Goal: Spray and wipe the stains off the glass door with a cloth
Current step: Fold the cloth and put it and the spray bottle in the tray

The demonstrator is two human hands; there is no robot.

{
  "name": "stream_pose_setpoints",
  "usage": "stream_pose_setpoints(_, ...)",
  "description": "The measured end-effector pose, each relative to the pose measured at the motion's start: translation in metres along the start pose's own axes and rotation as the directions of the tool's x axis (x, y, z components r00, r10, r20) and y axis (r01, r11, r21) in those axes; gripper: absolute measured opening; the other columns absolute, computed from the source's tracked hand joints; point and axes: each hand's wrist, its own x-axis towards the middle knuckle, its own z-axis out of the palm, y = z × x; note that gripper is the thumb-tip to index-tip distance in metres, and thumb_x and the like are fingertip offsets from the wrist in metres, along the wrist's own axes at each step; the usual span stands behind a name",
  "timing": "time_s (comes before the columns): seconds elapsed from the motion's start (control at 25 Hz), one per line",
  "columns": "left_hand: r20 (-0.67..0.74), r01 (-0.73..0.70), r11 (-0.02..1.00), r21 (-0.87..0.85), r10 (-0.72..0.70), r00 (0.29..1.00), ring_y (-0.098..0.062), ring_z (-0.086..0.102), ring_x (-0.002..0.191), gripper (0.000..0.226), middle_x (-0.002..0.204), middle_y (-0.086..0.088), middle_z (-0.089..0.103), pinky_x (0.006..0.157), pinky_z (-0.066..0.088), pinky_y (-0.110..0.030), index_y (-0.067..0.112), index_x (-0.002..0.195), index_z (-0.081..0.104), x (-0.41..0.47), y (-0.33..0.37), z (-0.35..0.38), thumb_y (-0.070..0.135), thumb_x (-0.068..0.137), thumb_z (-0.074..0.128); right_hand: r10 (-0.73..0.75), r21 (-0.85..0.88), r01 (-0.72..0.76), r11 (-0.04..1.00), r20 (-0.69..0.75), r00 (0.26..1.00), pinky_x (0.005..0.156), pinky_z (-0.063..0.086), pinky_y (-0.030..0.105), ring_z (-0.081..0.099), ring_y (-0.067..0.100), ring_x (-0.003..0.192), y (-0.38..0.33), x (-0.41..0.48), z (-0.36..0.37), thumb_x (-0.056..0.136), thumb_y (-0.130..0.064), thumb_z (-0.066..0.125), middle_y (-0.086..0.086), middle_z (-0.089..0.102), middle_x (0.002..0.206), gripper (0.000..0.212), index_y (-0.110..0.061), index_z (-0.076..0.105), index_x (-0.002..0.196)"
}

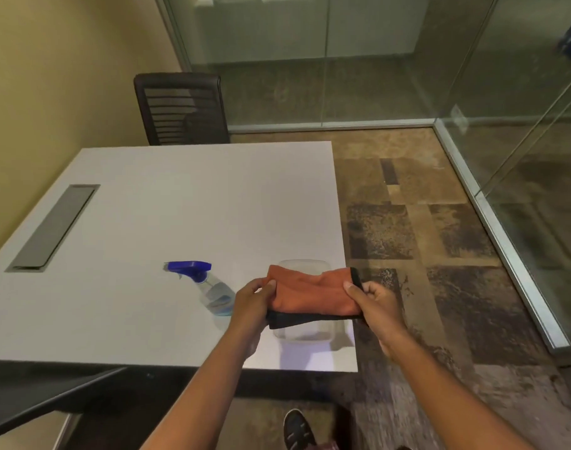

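An orange cloth (pixel 313 292) with a black edge is stretched flat between both hands above the table's near right corner. My left hand (pixel 250 302) pinches its left side and my right hand (pixel 375 302) pinches its right side. A clear spray bottle (pixel 212 292) with a blue trigger head lies on its side on the white table (pixel 180 206), just left of my left hand. Glass walls (pixel 310 60) run across the back, and a glass panel (pixel 537 157) stands on the right.
A clear plastic container (pixel 305 332) sits on the table under the cloth. A grey cable hatch (pixel 53 227) is set into the table at left. A black mesh chair (pixel 180 108) stands behind the table. Patterned carpet (pixel 423 238) lies between table and glass. A shoe (pixel 297 430) shows below.
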Motion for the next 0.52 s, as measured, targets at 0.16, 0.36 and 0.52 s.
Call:
stream_pose_setpoints(0.16,-0.086,-0.004,0.971,0.239,0.025,0.996,-0.026,0.075,0.115,0.029,0.125,-0.009,0.078,0.102,0.062,-0.045,0.016,0.129,0.071,0.021,-0.031,0.002,0.032,0.108,0.059,0.108,-0.164,-0.111,0.980,-0.028,0.994,0.056,0.054,0.036,0.061,0.022,0.067,0.020,0.002,0.011,0.097,-0.040,0.074,0.012,0.063,0.073,0.046,0.004,0.065,0.089)
stream_pose_setpoints(0.36,-0.131,-0.067,0.843,0.534,0.161,0.978,-0.033,0.064,0.137,0.041,0.150,-0.012,0.065,0.118,0.052,-0.050,0.013,0.149,0.060,0.018,-0.049,0.015,0.029,0.112,0.054,0.124,-0.508,-0.075,0.858,0.064,0.990,0.072,0.057,0.041,0.070,0.025,0.079,0.040,0.013,0.012,0.101,-0.041,0.066,0.013,0.075,0.087,0.038,-0.005,0.073,0.094)
stream_pose_setpoints(0.52,-0.149,-0.112,0.741,0.662,0.277,0.949,-0.036,0.055,0.145,0.052,0.159,-0.016,0.055,0.121,0.048,-0.054,0.015,0.157,0.049,0.004,-0.056,0.016,0.035,0.110,0.057,-0.106,-0.717,0.163,0.678,0.125,0.987,0.100,0.056,0.047,0.063,0.025,0.115,0.045,-0.001,0.002,0.104,-0.046,0.059,0.007,0.064,0.130,0.044,-0.012,0.065,0.131)
